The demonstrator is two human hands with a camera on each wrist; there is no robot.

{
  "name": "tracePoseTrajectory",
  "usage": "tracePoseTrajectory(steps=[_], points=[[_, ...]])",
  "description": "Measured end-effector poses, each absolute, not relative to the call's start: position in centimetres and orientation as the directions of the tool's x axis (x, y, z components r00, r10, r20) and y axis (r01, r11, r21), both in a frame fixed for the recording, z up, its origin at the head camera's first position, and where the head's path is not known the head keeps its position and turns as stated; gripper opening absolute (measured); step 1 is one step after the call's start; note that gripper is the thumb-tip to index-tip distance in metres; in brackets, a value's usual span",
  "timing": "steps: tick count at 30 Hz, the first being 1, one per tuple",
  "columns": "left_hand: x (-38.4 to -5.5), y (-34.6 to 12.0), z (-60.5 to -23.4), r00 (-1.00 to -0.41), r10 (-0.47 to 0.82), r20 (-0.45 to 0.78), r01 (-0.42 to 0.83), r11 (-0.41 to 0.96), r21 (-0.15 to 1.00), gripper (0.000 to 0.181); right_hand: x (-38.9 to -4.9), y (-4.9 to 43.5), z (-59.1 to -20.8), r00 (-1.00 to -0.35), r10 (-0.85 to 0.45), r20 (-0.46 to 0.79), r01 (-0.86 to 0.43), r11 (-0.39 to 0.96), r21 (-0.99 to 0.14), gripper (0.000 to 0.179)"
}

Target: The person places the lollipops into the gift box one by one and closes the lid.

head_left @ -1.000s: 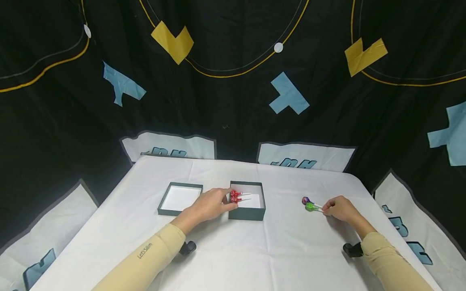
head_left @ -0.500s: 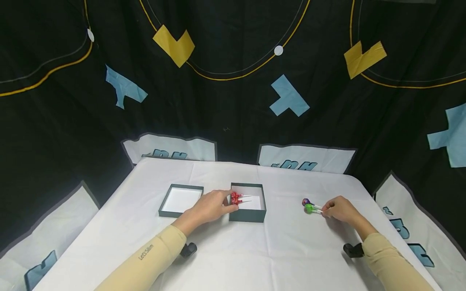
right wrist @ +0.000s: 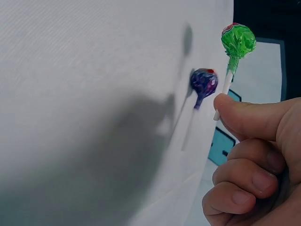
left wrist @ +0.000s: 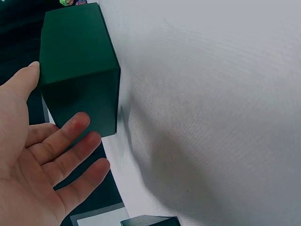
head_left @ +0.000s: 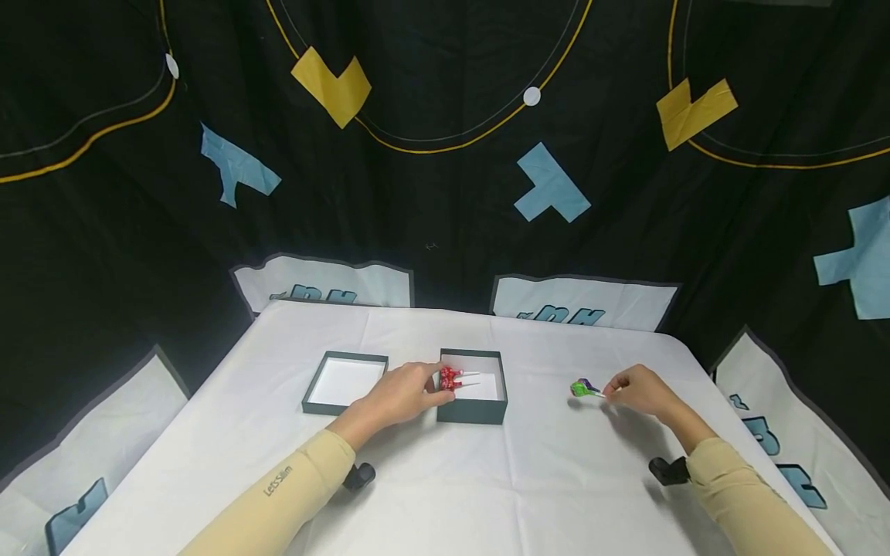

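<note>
In the head view my right hand (head_left: 643, 392) pinches the white stick of a green-wrapped lollipop (right wrist: 239, 41) between thumb and forefinger, raised over the table. Its other fingers curl into the palm. Behind it a purple-wrapped lollipop (right wrist: 204, 83) lies on the white cloth. My left hand (head_left: 399, 394) is at the left wall of a dark green box (head_left: 473, 411), thumb and forefinger at its rim, the other fingers loosely spread beside the wall (left wrist: 84, 106). Red-wrapped lollipops (head_left: 450, 377) lie inside the box at its left, white sticks pointing right.
A shallow box lid (head_left: 344, 380), white inside with a dark green rim, lies left of the box, partly behind my left hand. White cloth (head_left: 556, 479) covers the table. A black curtain (head_left: 445, 201) with yellow and blue tape hangs behind.
My right hand has lifted the green lollipop off the cloth and shifted slightly left and away from me. The purple lollipop stays behind. My left hand has kept its place at the box.
</note>
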State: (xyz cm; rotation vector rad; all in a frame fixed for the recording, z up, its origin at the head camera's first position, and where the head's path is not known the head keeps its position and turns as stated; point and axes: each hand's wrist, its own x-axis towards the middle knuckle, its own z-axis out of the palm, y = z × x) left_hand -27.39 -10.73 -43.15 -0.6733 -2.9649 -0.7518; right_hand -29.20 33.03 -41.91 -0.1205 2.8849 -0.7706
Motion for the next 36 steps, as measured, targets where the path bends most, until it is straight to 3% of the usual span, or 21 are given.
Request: tracePoseTrajectory(steps=[36], points=[[-27.5,-10.6,-43.0,-0.904,0.411,0.114,0.417,0.794,0.442,0.070,-30.6,27.4,-38.2,-0.969,-0.224,-0.105,-0.141,0.849,-0.508,0.007]])
